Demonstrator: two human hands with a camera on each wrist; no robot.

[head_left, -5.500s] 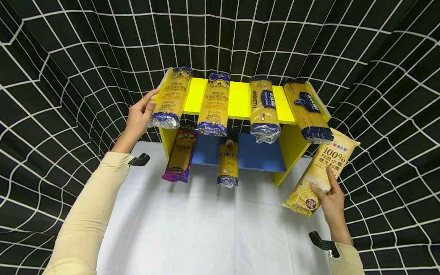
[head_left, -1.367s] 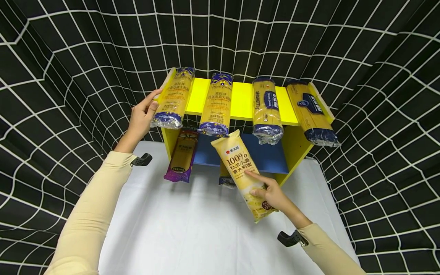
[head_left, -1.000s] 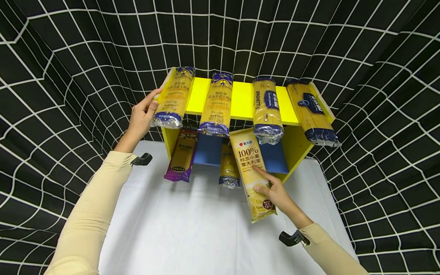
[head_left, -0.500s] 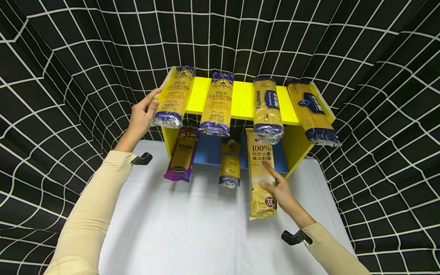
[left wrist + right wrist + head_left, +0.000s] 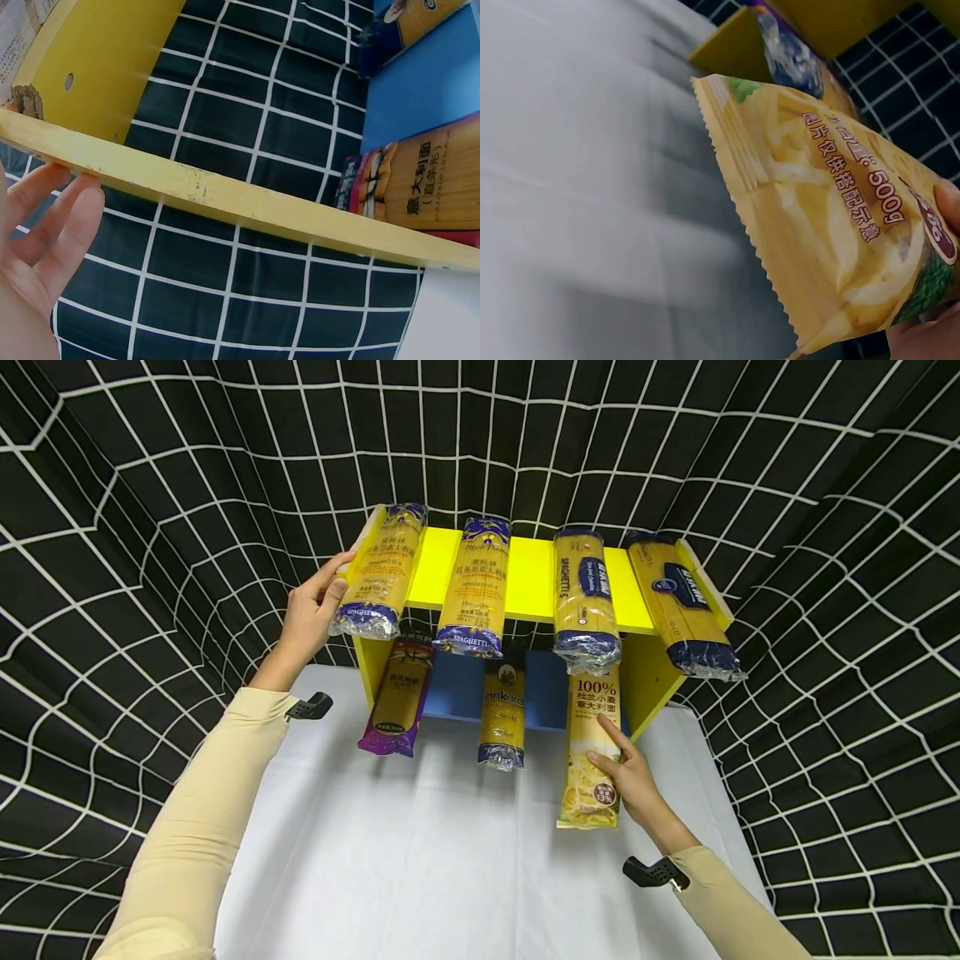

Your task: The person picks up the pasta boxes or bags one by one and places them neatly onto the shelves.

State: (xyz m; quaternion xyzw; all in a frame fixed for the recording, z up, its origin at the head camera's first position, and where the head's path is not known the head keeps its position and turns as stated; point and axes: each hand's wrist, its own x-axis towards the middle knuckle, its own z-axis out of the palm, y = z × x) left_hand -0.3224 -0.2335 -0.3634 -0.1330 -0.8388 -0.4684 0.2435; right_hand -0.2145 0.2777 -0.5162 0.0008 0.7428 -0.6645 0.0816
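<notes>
In the head view, my right hand [image 5: 633, 777] holds a pale yellow packet of pasta [image 5: 588, 752] by its right side, thumb and one finger on its face. The packet's far end is in the lower bay of the yellow and blue shelf [image 5: 525, 560], hidden beneath an upper packet. Its crimped near end juts out over the white cloth; the right wrist view shows this end of the pasta packet [image 5: 817, 217] close up. My left hand [image 5: 307, 610] touches the shelf's left side panel. In the left wrist view, the left hand's fingertips [image 5: 86, 196] rest against that yellow panel [image 5: 225, 199].
Several spaghetti packets [image 5: 472, 589] lie on the upper board. On the blue lower board [image 5: 543, 689] lie a purple-ended packet [image 5: 397, 702] at the left and a yellow-and-blue packet [image 5: 502, 714] mid-shelf. White cloth [image 5: 435, 860] covers the table, and black gridded fabric [image 5: 480, 435] surrounds it.
My right hand has carried the pasta packet left from outside the shelf's right side to the lower bay, straightened it, then shifted it right and inward. My left hand stays at the panel.
</notes>
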